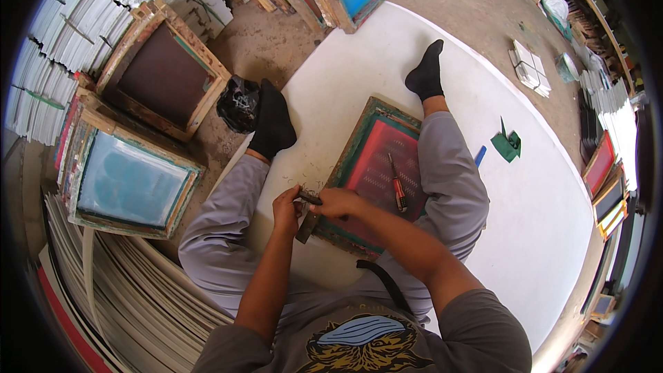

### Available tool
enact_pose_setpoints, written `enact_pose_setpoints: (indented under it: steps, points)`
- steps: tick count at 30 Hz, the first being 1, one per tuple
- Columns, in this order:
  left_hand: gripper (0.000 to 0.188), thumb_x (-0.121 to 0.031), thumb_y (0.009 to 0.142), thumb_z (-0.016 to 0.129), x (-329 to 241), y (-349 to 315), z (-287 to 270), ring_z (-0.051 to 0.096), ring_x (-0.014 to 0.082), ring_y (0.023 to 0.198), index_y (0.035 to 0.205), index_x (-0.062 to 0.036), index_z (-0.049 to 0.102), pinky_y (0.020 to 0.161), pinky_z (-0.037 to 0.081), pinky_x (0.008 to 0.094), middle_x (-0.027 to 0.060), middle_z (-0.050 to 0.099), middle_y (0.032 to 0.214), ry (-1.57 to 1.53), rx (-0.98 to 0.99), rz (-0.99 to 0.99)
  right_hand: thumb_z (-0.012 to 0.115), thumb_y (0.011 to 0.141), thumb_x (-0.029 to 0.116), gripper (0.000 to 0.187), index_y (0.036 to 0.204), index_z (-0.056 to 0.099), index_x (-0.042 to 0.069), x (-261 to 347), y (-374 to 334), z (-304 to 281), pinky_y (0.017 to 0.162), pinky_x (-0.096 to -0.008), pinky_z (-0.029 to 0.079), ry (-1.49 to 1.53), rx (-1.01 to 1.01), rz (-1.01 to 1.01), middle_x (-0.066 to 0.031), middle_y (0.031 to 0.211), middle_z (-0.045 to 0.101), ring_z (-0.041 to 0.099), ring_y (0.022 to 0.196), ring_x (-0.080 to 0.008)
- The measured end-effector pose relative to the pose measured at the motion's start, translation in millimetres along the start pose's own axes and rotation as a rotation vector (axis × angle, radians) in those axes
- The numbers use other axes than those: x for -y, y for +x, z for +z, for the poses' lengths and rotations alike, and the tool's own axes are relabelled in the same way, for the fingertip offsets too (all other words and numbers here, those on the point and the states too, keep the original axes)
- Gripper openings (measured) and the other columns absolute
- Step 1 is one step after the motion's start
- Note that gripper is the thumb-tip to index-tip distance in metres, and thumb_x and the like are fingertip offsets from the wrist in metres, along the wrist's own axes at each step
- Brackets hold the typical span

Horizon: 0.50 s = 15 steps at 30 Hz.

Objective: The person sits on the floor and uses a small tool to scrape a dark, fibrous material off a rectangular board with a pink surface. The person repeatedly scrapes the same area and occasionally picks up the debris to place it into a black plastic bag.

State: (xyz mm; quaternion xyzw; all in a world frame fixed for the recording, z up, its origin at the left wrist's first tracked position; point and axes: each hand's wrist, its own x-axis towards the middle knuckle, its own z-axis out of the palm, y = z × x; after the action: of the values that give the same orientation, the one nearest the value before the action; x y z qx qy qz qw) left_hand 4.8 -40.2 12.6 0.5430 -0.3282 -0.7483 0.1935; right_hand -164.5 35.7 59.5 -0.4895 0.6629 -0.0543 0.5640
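Note:
Both hands are close together over the near left edge of a wooden-framed printing screen [366,121] with a red and green face. My left hand [285,211] is closed on a short dark rod-like piece [309,197]. My right hand [338,203] is closed at the other end of that piece, its fingertips partly hidden. Below it a dark flat block [306,228] slants against the frame's edge; whether a hand grips it I cannot tell. Thin dark shavings [314,184] lie just beyond my hands. A screwdriver [398,190] with a red and black handle rests on the screen.
I sit on a large white sheet [532,235], legs spread around the screen. A green scrap [507,142] and a blue strip [481,156] lie to the right. At left stand more framed screens [183,217], a black plastic bag [238,105] and stacked white sheets [41,90].

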Motion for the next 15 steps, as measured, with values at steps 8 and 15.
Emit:
enact_pose_setpoints:
  steps: [8,15]
  points:
    - [0.042,-0.032,0.091,0.075,26,0,-11,0.068,0.0339,0.094,0.122,-0.0040,0.069,0.082,0.054,0.0427,0.0147,0.065,0.115,0.984,-0.251,0.645,0.055,0.105,0.049,0.051,0.119,0.058,0.000,-66,-4,-38,0.062,-0.0400,0.060,1.047,-0.137,0.070,-0.0173,0.090,0.073,0.073,0.073,-0.0263]
    - [0.041,-0.037,0.094,0.071,33,-28,27,0.066,0.0381,0.107,0.125,-0.0104,0.067,0.087,0.055,0.0462,0.0167,0.055,0.128,1.206,-0.154,0.695,0.049,0.107,0.049,0.052,0.119,0.060,0.000,-117,4,-110,0.079,-0.0504,0.062,1.367,-0.331,0.089,-0.0236,0.103,0.074,0.075,0.089,-0.0349]
